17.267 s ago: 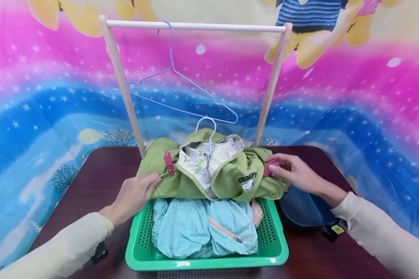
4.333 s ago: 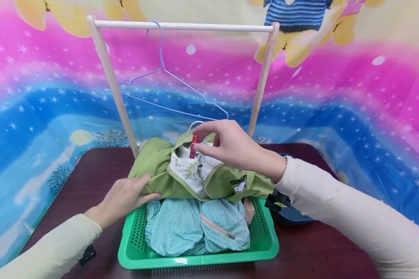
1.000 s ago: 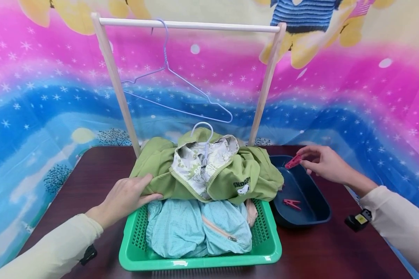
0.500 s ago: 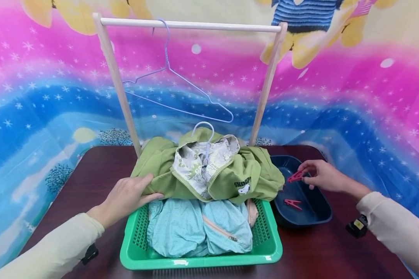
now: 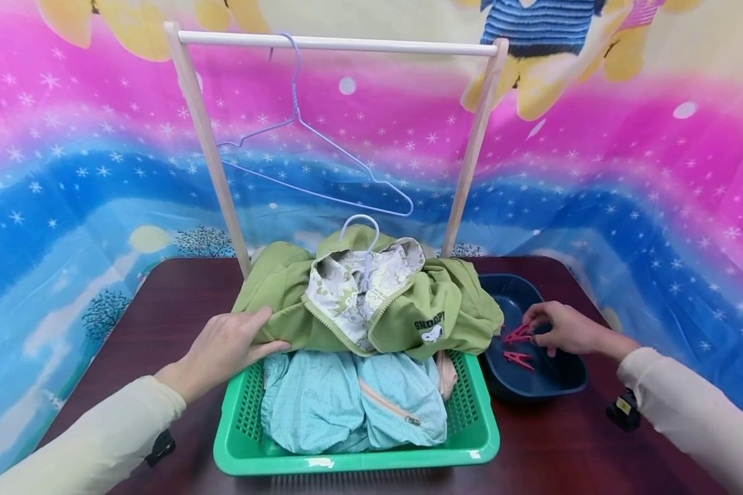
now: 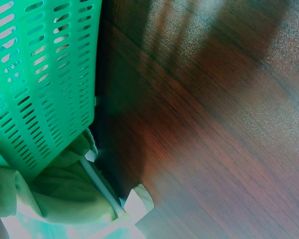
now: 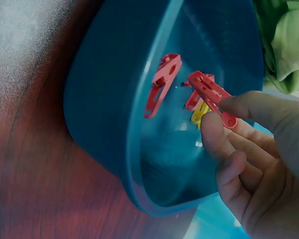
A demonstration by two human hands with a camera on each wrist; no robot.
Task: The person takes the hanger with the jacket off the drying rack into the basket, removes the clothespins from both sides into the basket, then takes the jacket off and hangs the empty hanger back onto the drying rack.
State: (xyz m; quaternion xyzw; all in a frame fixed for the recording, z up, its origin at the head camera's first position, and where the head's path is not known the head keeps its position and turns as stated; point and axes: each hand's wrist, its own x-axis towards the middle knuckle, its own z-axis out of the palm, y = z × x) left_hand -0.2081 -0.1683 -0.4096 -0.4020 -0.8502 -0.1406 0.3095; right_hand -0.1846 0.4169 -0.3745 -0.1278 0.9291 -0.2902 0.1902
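Observation:
In the head view, a green hooded jacket [image 5: 458, 295] on a white hanger [image 5: 360, 218] lies over the back of a green basket [image 5: 356, 465]. My left hand [image 5: 229, 347] holds the jacket's left part, fingers on top and thumb along its lower edge. My right hand [image 5: 566, 328] is over a dark blue bin [image 5: 560, 385], pinching a red clothespin [image 7: 209, 92] between thumb and index finger. Another red clothespin [image 5: 519, 360] lies in the bin. The right wrist view also shows a yellow clothespin [image 7: 200, 113] in there, partly hidden.
Light blue clothing [image 5: 322, 405] with a peach zip fills the basket's front. Behind, a wooden rack [image 5: 347, 45] carries a bare lilac hanger [image 5: 334, 198]. Everything stands on a dark wooden table [image 5: 161, 309], with a printed cloth backdrop behind.
The red clothespins on the jacket's shoulders are gone from it. My right hand has moved from the jacket to the bin and lowered with a clothespin. The left hand keeps its hold.

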